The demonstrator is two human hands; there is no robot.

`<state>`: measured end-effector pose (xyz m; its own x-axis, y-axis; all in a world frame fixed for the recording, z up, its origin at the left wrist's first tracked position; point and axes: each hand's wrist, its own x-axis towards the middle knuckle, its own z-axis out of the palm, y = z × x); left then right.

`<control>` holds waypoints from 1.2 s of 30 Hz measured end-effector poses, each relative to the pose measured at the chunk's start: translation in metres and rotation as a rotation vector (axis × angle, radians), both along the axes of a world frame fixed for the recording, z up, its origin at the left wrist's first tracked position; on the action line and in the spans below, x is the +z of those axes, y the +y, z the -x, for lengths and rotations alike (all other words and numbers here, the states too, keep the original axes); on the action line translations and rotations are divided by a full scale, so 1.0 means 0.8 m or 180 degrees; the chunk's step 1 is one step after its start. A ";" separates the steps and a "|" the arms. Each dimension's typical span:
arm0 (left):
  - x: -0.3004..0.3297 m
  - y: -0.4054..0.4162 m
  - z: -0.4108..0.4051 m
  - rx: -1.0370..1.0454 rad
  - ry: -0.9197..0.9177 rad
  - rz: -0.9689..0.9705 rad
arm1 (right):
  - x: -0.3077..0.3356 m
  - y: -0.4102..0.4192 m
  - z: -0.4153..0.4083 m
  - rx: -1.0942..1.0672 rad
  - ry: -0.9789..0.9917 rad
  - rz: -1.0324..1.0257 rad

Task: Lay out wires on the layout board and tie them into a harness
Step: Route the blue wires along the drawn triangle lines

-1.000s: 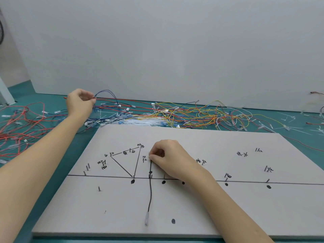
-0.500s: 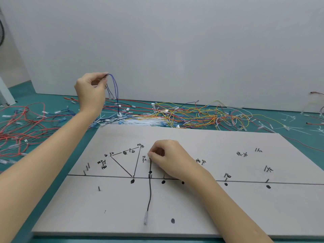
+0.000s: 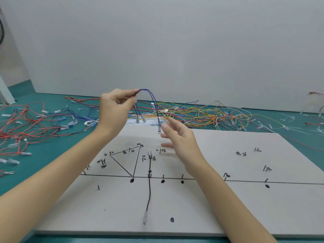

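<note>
Blue wires (image 3: 152, 100), light and limp, hang over the board (image 3: 228, 199) from my left hand (image 3: 115, 109), pinched at their bend; my right hand (image 3: 177, 135), fingers loose, reaches their dangling connector, likely the surest hold.

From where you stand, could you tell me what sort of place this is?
Probably a wire-harness assembly bench: a layout board with pins, drawn routes and handwritten labels, loose terminated wires heaped on the green table, and scattered cable ties.
</note>
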<state>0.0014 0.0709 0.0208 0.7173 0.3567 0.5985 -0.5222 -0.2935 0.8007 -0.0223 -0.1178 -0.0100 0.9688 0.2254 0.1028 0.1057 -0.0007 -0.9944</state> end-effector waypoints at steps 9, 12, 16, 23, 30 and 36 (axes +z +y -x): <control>-0.024 0.000 0.020 0.0002 0.0585 0.0905 | 0.014 -0.011 0.002 0.1003 0.0817 -0.1137; -0.030 0.011 0.025 0.0110 0.0740 0.1195 | 0.016 -0.015 0.003 0.1276 0.0922 -0.1219; -0.030 0.025 0.030 0.0143 0.0775 0.1347 | 0.015 -0.013 0.004 0.1189 0.0908 -0.1124; -0.028 0.041 0.033 -0.0156 0.1021 0.1314 | 0.016 -0.016 0.004 0.1034 0.0850 -0.1219; -0.025 0.043 0.035 -0.0601 0.1133 0.1286 | 0.019 -0.014 0.006 0.1084 0.0995 -0.1551; -0.012 0.052 0.041 -0.1585 0.1439 0.1657 | 0.020 -0.015 0.006 0.0879 0.1041 -0.1752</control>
<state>-0.0311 0.1129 0.0109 0.9942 0.0865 0.0636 -0.0900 0.3493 0.9327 -0.0272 -0.1300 0.0062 0.8842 0.4669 -0.0144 -0.2755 0.4964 -0.8232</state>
